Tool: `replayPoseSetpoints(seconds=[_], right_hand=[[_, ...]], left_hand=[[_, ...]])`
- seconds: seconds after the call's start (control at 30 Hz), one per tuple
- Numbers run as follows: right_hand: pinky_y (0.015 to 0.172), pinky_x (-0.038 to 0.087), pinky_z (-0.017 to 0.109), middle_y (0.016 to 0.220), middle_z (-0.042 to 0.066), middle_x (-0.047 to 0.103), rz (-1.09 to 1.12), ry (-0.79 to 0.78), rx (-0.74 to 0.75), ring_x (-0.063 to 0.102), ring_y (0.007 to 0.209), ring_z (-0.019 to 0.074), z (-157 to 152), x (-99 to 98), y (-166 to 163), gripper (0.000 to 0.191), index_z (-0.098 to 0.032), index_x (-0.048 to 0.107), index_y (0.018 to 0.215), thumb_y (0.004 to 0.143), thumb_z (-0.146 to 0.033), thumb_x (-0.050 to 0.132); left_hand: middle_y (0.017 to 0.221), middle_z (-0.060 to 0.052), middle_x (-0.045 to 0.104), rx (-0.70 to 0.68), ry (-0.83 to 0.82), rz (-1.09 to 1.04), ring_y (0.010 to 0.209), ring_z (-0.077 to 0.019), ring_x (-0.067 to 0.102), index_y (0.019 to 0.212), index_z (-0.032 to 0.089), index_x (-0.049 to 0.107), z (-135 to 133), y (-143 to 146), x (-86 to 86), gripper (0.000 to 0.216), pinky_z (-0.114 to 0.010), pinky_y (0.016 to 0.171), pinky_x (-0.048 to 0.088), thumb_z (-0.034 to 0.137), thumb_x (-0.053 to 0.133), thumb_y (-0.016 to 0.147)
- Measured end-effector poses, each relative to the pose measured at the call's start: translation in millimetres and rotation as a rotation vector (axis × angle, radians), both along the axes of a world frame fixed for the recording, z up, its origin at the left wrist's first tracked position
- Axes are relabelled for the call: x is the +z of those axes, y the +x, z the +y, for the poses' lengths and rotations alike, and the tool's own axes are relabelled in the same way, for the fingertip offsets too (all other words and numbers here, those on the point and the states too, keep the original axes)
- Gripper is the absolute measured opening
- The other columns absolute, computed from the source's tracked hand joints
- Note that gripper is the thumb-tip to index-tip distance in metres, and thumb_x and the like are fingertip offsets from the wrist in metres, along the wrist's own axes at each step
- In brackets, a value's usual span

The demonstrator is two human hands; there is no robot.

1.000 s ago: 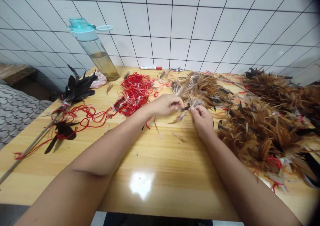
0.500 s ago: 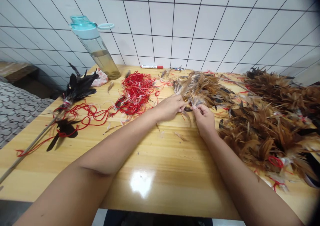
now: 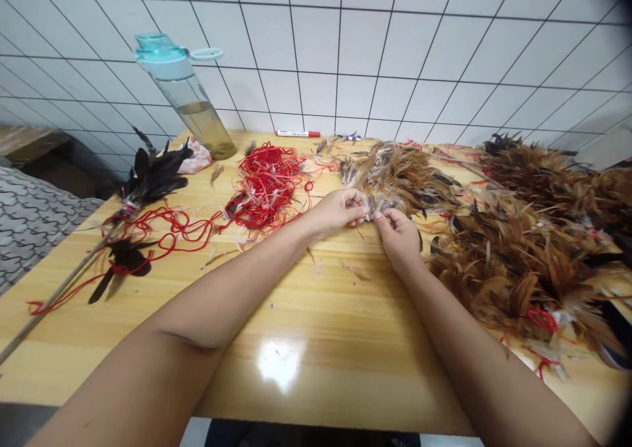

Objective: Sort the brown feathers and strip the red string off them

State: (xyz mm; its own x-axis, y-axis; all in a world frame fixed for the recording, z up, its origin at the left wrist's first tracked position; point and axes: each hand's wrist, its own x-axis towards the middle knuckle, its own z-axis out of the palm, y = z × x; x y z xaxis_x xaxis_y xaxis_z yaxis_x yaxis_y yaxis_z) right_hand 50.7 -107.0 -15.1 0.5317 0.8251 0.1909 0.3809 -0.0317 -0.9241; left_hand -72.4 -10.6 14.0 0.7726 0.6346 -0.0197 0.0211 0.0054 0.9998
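My left hand (image 3: 345, 209) reaches across to the near edge of a pile of brown feathers (image 3: 395, 167), its fingers curled in a pinch. Close beside it, my right hand (image 3: 401, 235) pinches with thumb and forefinger. Between the fingertips of both hands is a small pale, greyish bit, apparently the quill end of a feather (image 3: 370, 216); most of it is hidden. A dark feather tip (image 3: 420, 239) shows past the right side of my right hand. Left of the hands lies a tangle of red string (image 3: 269, 184).
Larger heaps of brown feathers (image 3: 513, 262) cover the table's right side. At the left, a stick (image 3: 64, 286) bears black feathers (image 3: 157, 174) tied at its end. A water bottle (image 3: 200, 114) stands near the tiled wall (image 3: 316, 39), with a red-capped marker (image 3: 297, 133) along the back.
The dark feather seen between my hands has gone from there; a dark tip now shows beyond my right hand. My fingertips have come closer together, and the left fingers are more curled.
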Motion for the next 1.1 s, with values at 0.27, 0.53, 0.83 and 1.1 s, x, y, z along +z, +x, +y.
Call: replayPoseSetpoints(seconds=[0.27, 0.53, 0.83, 1.1], right_hand=[[0.049, 0.025, 0.024, 0.051, -0.005, 0.036, -0.045, -0.042, 0.027, 0.031, 0.050, 0.0098, 0.8, 0.7, 0.9, 0.028, -0.019, 0.054, 0.061, 0.074, -0.043, 0.054], [0.049, 0.028, 0.024, 0.053, -0.003, 0.048, -0.027, -0.051, 0.073, 0.036, 0.050, 0.0099, 2.0, -2.5, 1.9, 0.027, -0.018, 0.059, 0.064, 0.070, -0.044, 0.058], [0.051, 0.032, 0.023, 0.055, -0.003, 0.047, -0.203, -0.044, 0.120, 0.040, 0.053, 0.0111, 1.0, 0.5, 3.5, 0.024, -0.018, 0.056, 0.063, 0.077, -0.037, 0.053], [0.059, 0.035, 0.026, 0.064, 0.003, 0.058, -0.517, -0.093, 0.130, 0.050, 0.062, 0.0155, -0.7, -4.8, 1.6, 0.022, -0.019, 0.056, 0.065, 0.082, -0.031, 0.047]], left_hand=[[0.058, 0.003, 0.053, 0.067, 0.025, 0.035, 0.052, -0.0056, 0.047, 0.072, 0.012, 0.054, -2.7, 2.3, -5.2, 0.011, -0.019, 0.053, 0.036, 0.016, 0.064, 0.074], [0.065, 0.002, 0.057, 0.089, 0.026, -0.004, 0.061, -0.0064, 0.052, 0.072, 0.012, 0.054, -3.0, 3.2, -7.6, 0.012, -0.019, 0.060, 0.038, 0.017, 0.065, 0.070], [0.063, 0.001, 0.056, 0.038, 0.010, 0.044, 0.054, -0.0058, 0.048, 0.077, 0.012, 0.056, -2.4, 0.6, -4.2, 0.017, -0.019, 0.053, 0.035, 0.024, 0.067, 0.071], [0.061, 0.002, 0.058, 0.048, 0.249, 0.155, 0.056, -0.0078, 0.049, 0.070, 0.013, 0.059, -0.5, 2.8, -9.4, 0.011, -0.020, 0.055, 0.035, 0.022, 0.063, 0.071]])
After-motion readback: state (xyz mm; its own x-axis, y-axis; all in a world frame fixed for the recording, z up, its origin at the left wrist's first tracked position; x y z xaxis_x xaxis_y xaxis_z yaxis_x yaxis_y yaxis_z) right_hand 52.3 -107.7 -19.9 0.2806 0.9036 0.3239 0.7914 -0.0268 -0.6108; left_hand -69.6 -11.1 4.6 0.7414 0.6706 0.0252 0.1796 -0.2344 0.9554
